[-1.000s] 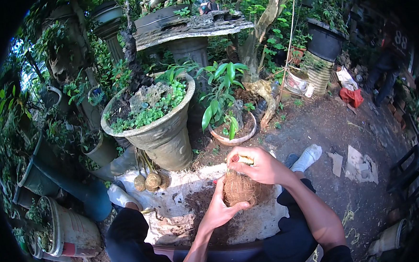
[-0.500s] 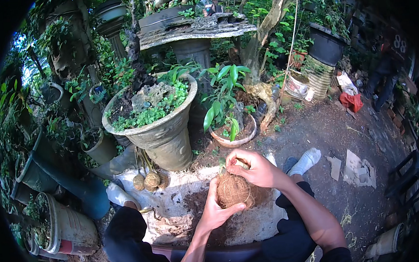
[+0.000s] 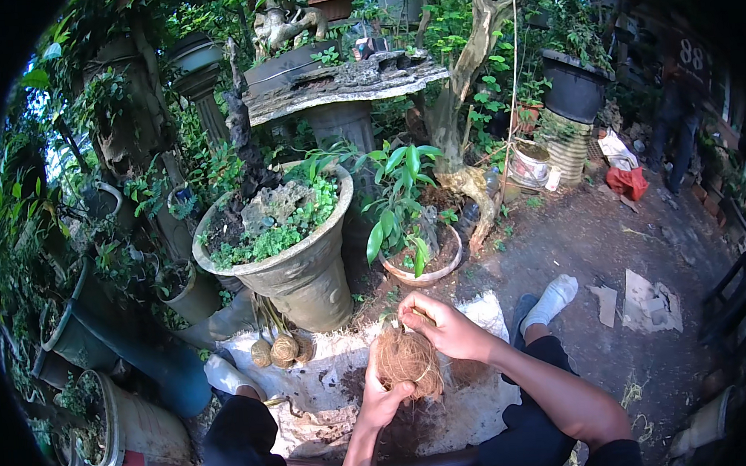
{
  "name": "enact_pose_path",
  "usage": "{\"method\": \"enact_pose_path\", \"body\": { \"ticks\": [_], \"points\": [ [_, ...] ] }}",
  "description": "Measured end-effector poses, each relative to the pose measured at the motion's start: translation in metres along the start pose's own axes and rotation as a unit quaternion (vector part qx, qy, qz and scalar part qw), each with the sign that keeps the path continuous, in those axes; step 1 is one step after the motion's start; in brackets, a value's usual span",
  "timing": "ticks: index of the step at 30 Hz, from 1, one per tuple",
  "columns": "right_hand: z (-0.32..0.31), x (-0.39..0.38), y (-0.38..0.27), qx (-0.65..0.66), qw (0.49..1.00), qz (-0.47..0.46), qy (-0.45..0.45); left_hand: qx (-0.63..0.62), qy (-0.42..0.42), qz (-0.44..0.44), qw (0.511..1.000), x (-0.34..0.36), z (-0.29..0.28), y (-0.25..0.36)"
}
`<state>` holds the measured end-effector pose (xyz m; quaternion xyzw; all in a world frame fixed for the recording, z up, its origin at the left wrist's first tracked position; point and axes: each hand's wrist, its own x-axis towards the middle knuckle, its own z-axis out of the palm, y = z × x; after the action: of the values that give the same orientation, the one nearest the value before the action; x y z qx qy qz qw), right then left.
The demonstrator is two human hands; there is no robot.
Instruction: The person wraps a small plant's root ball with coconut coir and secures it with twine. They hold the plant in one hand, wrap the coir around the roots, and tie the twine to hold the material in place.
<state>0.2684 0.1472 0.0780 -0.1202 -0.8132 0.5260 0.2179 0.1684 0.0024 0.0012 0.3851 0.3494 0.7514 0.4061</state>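
Note:
A round brown coconut-fibre ball (image 3: 408, 359) rests in my left hand (image 3: 380, 397), whose fingers wrap its left side with the thumb across its lower front. A pale strand crosses the ball's right side, and a bit of green shows at its top. My right hand (image 3: 440, 327) is closed in a pinch just over the top of the ball. What lies between those fingertips is too small to make out. Beyond, to the left, several wrapped balls (image 3: 284, 349) with long stems lie on the pale sheet (image 3: 331, 385).
A large stone-coloured pot (image 3: 308, 288) with low greenery stands just beyond the sheet. Right of it sits a shallow pot (image 3: 427, 277) with a leafy plant. Torn cardboard (image 3: 650, 301) lies on the ground at right. A person (image 3: 680, 116) stands at the far right.
The view has tilted up, so the surroundings sit lower. My left hand still holds the fibre ball, now seen slightly turned; my right hand stays pinched at its top.

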Motion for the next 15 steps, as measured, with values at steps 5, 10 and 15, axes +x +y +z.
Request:
{"method": "enact_pose_path", "body": {
  "ticks": [5,10,15],
  "points": [
    [0.003,0.001,0.006,0.031,0.999,0.028,-0.008,-0.102,-0.002,-0.045,0.994,0.001,-0.001,0.005],
    [0.003,0.003,0.002,0.140,0.969,0.205,-0.014,-0.168,-0.028,-0.050,0.984,0.005,0.007,0.014],
    [0.012,0.002,-0.004,0.157,0.969,0.187,0.047,-0.174,-0.019,-0.057,0.983,0.002,0.007,0.012]
  ]
}}
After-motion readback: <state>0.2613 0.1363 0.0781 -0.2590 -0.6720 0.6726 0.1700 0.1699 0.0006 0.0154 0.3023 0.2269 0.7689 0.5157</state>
